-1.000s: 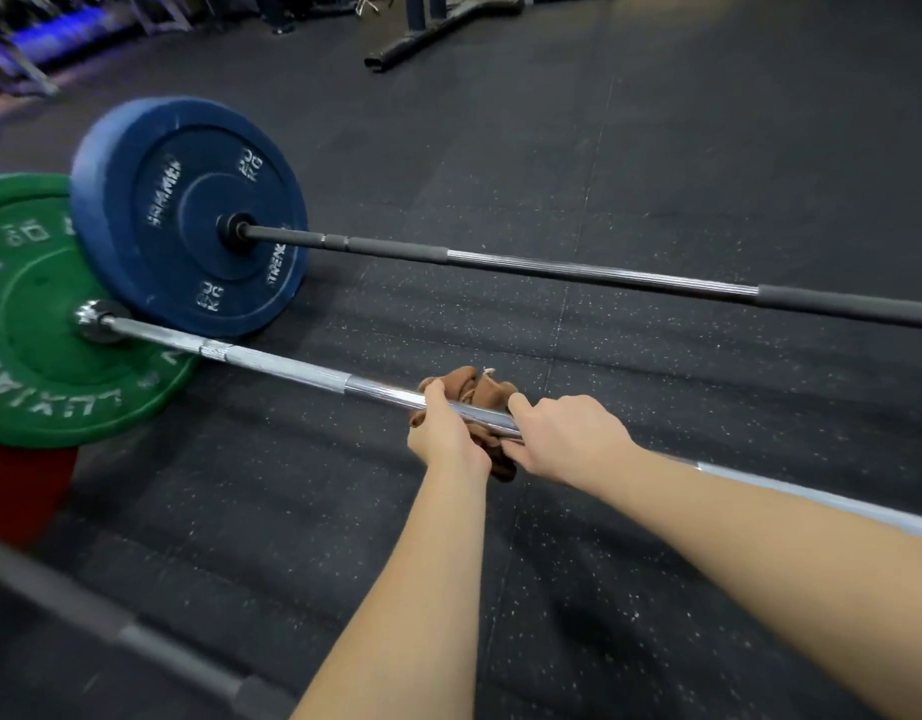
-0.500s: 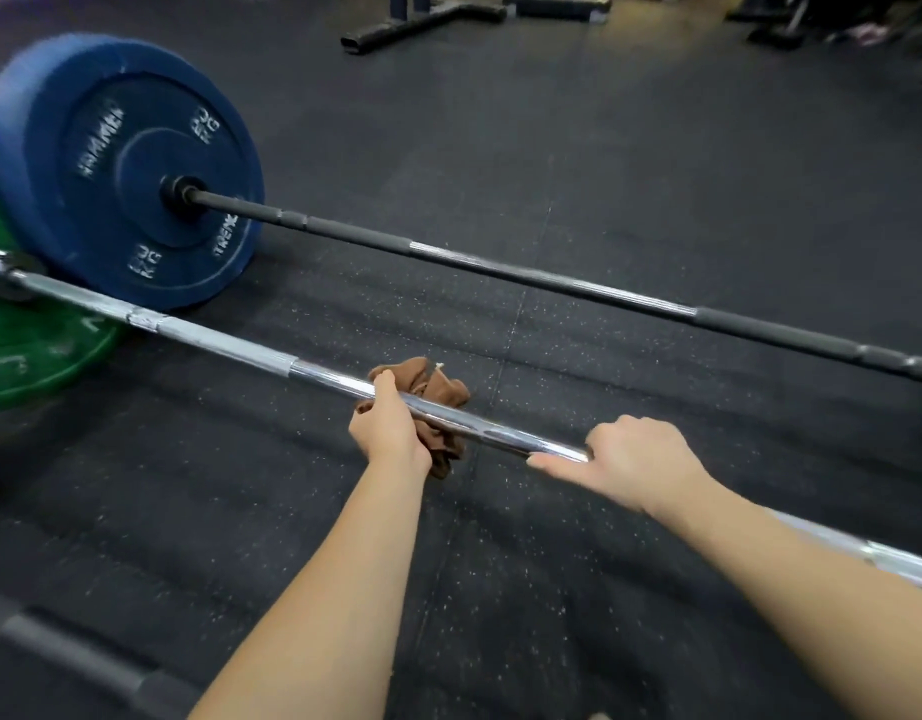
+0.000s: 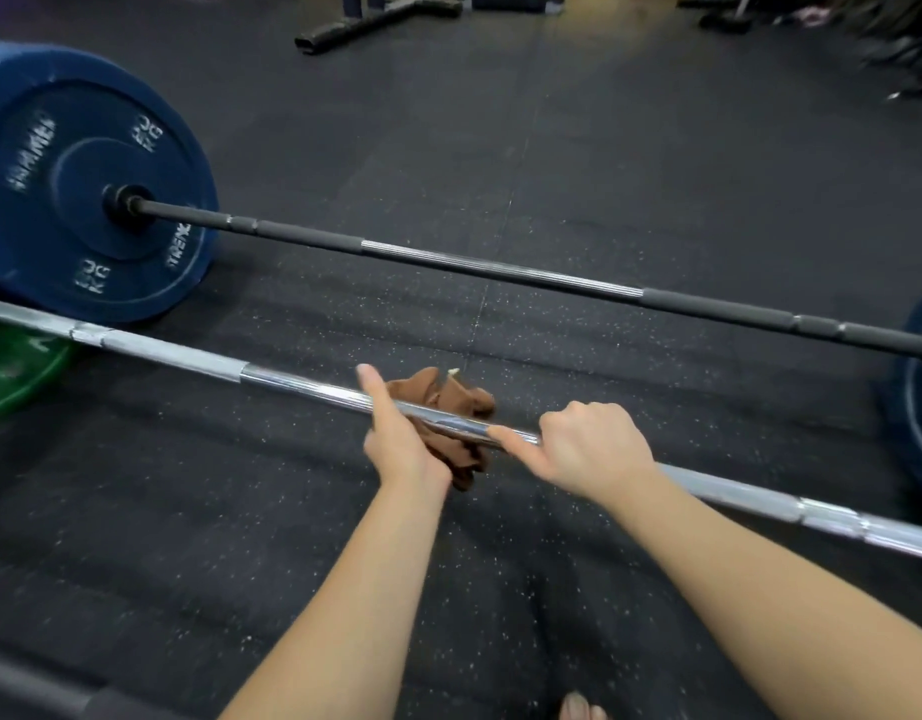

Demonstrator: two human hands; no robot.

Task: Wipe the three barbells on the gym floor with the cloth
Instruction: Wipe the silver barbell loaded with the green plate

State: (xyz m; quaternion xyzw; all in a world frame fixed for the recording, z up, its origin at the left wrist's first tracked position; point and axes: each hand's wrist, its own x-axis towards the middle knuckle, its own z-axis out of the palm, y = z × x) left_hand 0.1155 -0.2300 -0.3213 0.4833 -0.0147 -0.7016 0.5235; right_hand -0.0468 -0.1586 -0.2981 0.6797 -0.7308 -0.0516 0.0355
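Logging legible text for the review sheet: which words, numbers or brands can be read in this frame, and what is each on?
"HAMMER": blue plate, left face, slightly blurred.
"20 KG": same plate, upper face.
"20 KG": same plate, lower face.
"TRENG": same plate, a cut-off word just below the black barbell.
Green plate: pale letter fragment, unreadable.
Silver barbell and cloth: no text.

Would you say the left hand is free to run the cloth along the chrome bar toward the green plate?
Probably yes: the left hand holds the cloth round the chrome bar, which lies bare toward the green plate; the right hand grips farther right.
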